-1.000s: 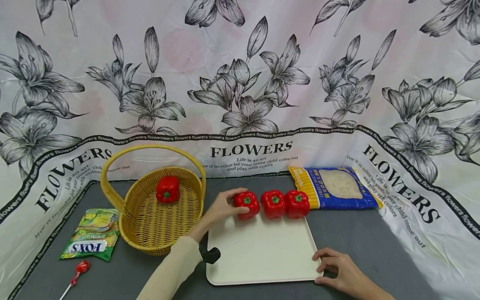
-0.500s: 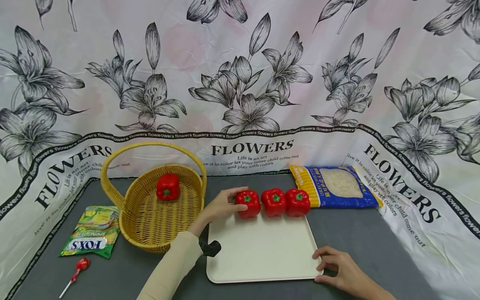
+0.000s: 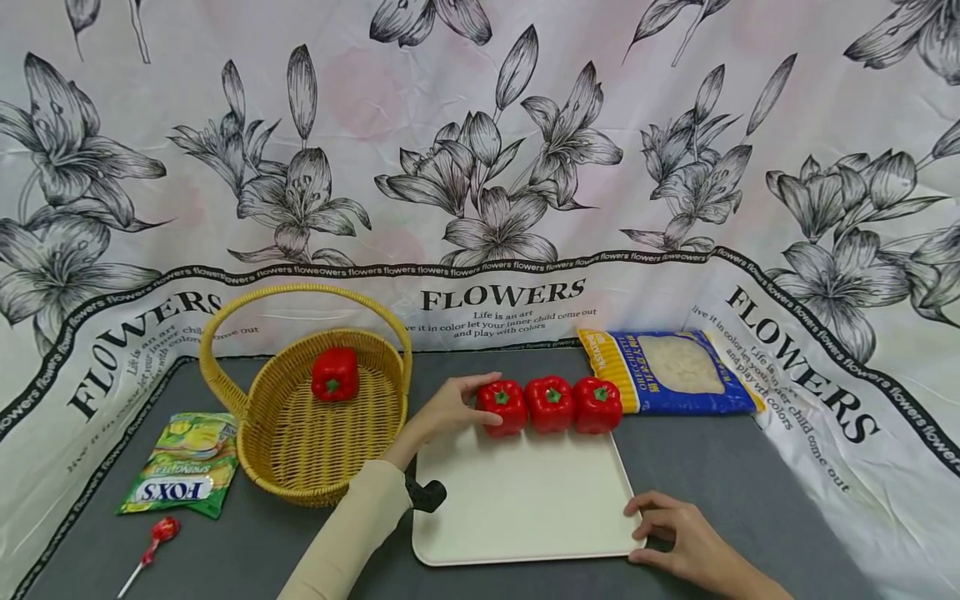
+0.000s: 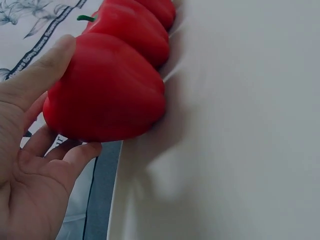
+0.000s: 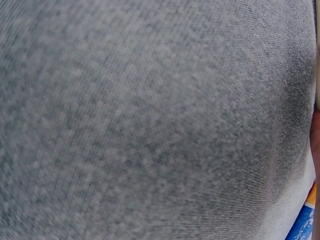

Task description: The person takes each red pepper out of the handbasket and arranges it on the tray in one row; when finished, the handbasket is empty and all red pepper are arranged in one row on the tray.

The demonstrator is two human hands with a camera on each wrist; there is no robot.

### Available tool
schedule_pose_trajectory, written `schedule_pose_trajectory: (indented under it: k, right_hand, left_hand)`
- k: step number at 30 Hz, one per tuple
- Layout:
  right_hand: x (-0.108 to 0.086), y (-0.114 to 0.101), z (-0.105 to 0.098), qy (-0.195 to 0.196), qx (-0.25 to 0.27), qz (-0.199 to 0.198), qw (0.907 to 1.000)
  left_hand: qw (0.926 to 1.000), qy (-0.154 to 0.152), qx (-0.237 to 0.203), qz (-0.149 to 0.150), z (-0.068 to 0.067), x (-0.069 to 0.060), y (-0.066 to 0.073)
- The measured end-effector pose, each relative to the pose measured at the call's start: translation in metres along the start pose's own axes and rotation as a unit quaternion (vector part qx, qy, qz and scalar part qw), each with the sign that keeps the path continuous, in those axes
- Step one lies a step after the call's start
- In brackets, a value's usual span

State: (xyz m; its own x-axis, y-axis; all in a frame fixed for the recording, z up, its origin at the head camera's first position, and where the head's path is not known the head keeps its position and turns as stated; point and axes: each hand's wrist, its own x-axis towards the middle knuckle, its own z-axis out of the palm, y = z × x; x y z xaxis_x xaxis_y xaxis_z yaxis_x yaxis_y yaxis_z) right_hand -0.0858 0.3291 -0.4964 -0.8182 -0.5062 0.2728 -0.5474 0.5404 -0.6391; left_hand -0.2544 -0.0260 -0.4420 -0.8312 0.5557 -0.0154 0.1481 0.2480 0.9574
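Observation:
In the head view, my left hand [image 3: 448, 408] holds the leftmost red pepper [image 3: 502, 408] of a row of three along the far edge of the cream tray [image 3: 525, 508]. The middle pepper [image 3: 549, 404] and the right pepper [image 3: 597, 405] stand side by side, all close together. The left wrist view shows the thumb and fingers of my left hand [image 4: 37, 150] around the near pepper [image 4: 107, 90]. At the tray's near right corner, the fingers of my right hand [image 3: 690, 542] grip the rim. The right wrist view shows mostly grey fabric.
A yellow wicker basket [image 3: 322, 450] with a red pepper [image 3: 335, 374] inside stands left of the tray. Further left lie a green FOX'S packet [image 3: 180, 467] and a red lollipop [image 3: 165, 528]. A blue and yellow pasta bag [image 3: 675, 372] lies at the back right.
My left hand and the leftmost pepper have moved slightly to the right, narrowing the gap to the middle pepper. My right hand has stayed at the tray's corner.

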Motion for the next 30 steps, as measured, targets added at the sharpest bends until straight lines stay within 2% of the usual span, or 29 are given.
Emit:
schedule_pose_trajectory:
  k: [12,17,21,26,28,30]
  right_hand:
    - [0.0,-0.003,-0.001,0.0,0.013,0.015,0.9998]
    - [-0.001,0.0,0.001,-0.005,0.015,0.024,0.9996]
    - [0.001,0.0,0.002,0.003,0.011,0.011,0.9999]
    - [0.002,-0.003,0.001,0.005,0.01,0.01,0.9999]
    - [0.001,-0.003,0.001,0.006,0.011,0.009,0.9999]
    - [0.0,-0.003,0.0,0.008,0.01,0.006,0.9999]
  left_hand:
    - [0.9998,0.005,0.016,0.01,0.0,-0.002,-0.005]
    - [0.9993,-0.001,0.008,0.035,-0.006,-0.012,-0.002]
    - [0.9965,-0.033,-0.014,0.076,-0.02,-0.028,0.005]
    - [0.9902,-0.074,-0.03,0.115,-0.047,-0.054,0.01]
    - [0.9906,-0.073,-0.027,0.113,-0.06,-0.068,0.012]
    - [0.9925,-0.06,-0.01,0.106,-0.074,-0.082,0.014]
